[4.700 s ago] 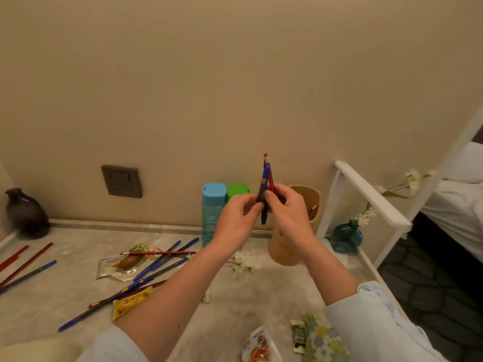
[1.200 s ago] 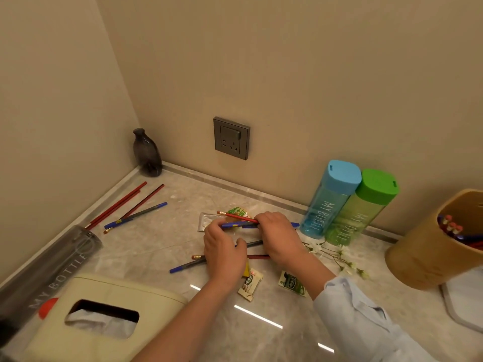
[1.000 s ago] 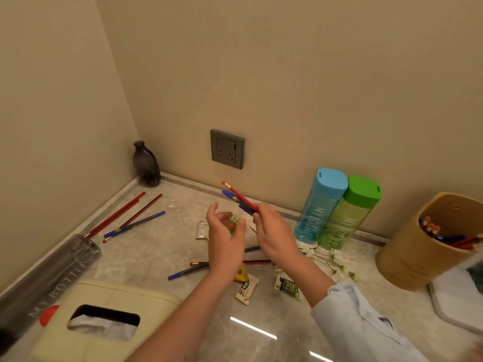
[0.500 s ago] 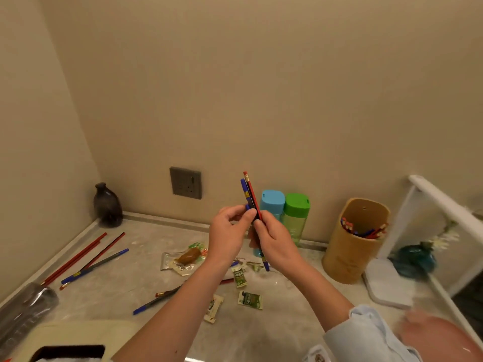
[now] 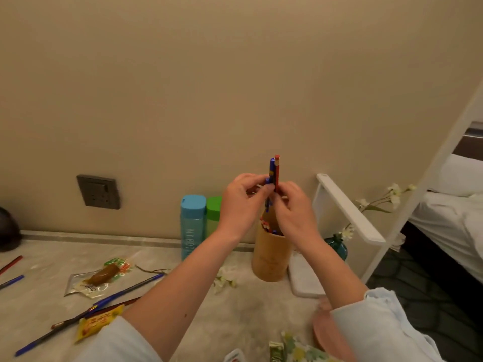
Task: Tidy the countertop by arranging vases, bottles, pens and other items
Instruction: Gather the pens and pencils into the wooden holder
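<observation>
The left hand [image 5: 241,202] and the right hand [image 5: 292,212] are both pinching a pair of pens [image 5: 272,169], one blue and one red, between thumb and fingertips. The pens are standing nearly upright in the air, directly above the mouth of the wooden cup [image 5: 270,257], which is standing on the countertop [image 5: 235,304] near the green bottle [image 5: 213,218]. The step in hand is judged to be inserting the pair into the cup. Other pens [image 5: 266,227] are occupying part of the opening, so the pair should be lowered vertically into the free side, with the fingers letting go only once the tips are inside the rim. Tilting risks knocking the cup over; several loose pens [image 5: 125,291] are lying on the countertop to the left, awaiting collection
</observation>
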{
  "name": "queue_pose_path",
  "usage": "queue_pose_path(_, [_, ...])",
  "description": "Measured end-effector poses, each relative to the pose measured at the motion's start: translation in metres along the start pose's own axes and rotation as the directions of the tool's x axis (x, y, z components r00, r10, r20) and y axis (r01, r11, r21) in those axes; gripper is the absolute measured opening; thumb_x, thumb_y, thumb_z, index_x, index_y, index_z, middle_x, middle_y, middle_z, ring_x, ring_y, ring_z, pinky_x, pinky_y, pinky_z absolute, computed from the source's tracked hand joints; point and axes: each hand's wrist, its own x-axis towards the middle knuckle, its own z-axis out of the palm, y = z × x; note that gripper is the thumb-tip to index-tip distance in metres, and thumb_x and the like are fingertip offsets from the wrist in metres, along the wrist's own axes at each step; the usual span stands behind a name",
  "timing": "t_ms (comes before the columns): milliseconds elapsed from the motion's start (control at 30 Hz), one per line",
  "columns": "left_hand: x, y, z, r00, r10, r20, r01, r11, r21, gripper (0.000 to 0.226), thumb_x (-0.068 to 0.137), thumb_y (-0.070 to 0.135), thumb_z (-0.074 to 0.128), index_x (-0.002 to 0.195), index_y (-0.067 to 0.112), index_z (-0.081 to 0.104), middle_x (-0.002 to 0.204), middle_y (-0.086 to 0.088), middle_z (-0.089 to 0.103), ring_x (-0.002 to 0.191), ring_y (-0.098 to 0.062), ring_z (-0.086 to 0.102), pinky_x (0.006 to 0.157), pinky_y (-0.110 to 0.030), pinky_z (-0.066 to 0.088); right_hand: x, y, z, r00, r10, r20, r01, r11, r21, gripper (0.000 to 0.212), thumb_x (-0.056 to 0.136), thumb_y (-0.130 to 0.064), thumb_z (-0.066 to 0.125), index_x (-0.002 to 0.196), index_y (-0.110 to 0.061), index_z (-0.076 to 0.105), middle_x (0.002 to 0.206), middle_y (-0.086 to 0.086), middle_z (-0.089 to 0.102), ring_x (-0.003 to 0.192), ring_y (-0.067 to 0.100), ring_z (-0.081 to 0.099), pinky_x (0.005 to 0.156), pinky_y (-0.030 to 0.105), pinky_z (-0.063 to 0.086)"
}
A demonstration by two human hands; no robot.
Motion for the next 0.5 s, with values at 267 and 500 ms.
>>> queue_pose_path(267, [0.007, -0.047, 0.025, 0.986, -0.064, 0.153, 0.016, 0.955, 0.297, 0.022, 0.084, 0.017, 0.069, 0.105, 0.023, 0.073, 0.096, 0.008, 0.067, 0.082, -0.007, 0.065, 0.075, -0.022, 0.051, -0.006, 0.063, 0.006, 0.981, 0.176, 0.078, -0.170, 0.982, -0.082, 0.023, 0.096, -0.018, 0.053, 0.113, -0.024, 0.068, 0.105, -0.010, 0.064, 0.095, 0.001, 0.057, 0.078, 0.014, 0.043])
queue_pose_path(500, [-0.002, -0.072, 0.021, 0.966, -0.179, 0.186, 0.109, 0.936, 0.334, 0.032, 0.088, 0.016, 0.063, 0.118, 0.026, 0.068, 0.111, 0.006, 0.071, 0.101, -0.006, 0.066, 0.092, -0.035, 0.053, -0.010, 0.075, 0.012, 0.968, 0.232, 0.095, -0.220, 0.968, -0.119, 0.051, 0.089, -0.012, 0.060, 0.136, -0.029, 0.052, 0.132, -0.007, 0.058, 0.121, 0.011, 0.052, 0.098, 0.023, 0.042])
